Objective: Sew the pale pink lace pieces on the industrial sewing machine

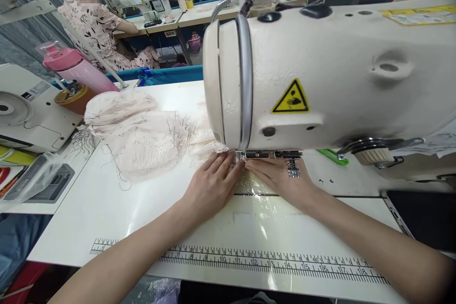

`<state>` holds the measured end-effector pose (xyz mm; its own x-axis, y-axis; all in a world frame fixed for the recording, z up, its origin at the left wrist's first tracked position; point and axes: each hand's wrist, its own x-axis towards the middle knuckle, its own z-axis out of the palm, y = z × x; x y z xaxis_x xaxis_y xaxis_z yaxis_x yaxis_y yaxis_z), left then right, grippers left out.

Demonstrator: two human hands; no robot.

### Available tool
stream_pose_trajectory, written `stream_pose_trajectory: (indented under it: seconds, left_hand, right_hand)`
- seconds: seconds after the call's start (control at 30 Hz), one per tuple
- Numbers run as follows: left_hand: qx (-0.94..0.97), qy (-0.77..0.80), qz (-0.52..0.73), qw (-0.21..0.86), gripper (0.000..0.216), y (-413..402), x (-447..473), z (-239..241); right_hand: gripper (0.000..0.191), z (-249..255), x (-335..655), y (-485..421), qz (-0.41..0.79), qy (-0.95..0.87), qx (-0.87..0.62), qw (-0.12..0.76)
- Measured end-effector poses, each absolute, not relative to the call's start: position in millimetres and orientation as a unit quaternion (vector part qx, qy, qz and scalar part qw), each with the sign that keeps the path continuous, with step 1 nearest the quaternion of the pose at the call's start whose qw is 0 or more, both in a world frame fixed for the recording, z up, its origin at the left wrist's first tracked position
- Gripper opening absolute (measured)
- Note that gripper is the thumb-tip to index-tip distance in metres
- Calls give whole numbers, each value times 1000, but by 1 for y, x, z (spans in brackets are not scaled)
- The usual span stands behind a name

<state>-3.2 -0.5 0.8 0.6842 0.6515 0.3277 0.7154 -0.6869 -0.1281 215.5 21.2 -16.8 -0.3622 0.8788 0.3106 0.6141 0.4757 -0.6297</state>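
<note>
My left hand (210, 183) lies flat at the sewing machine's needle area, fingers stretched forward over the edge of a pale pink, gathered fabric (146, 147). My right hand (288, 178) reaches in from the other side, its fingers extended toward the presser foot (241, 156); the machine head hides part of them. Both thumbs come close together just in front of the foot. The fabric spreads left of the needle in a crumpled heap, with dark loose threads along its edges. The sewing machine (320, 76) overhangs both hands.
A pink bottle (76, 66) and a brown container (73, 97) stand at the left, by another machine (32, 104). A green tool (333, 156) lies behind my right hand. A phone (423, 218) rests at the right. A ruler strip (270, 263) runs along the front edge. Another person (92, 33) sits beyond.
</note>
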Motion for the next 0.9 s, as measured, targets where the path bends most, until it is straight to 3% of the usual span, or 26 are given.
stream_pose_trajectory:
  seconds: [0.33, 0.77, 0.9]
  left_hand:
    - [-906, -379, -149, 113, 35, 1, -1, 2]
    - [-897, -395, -151, 131, 38, 3, 0, -3]
    - [-901, -367, -162, 165, 31, 3, 1, -1]
  right_hand:
    - [25, -14, 216, 32, 106, -852, -408, 311]
    - [31, -24, 218, 37, 98, -850, -420, 301]
    - [30, -24, 219, 33, 75, -844, -441, 297]
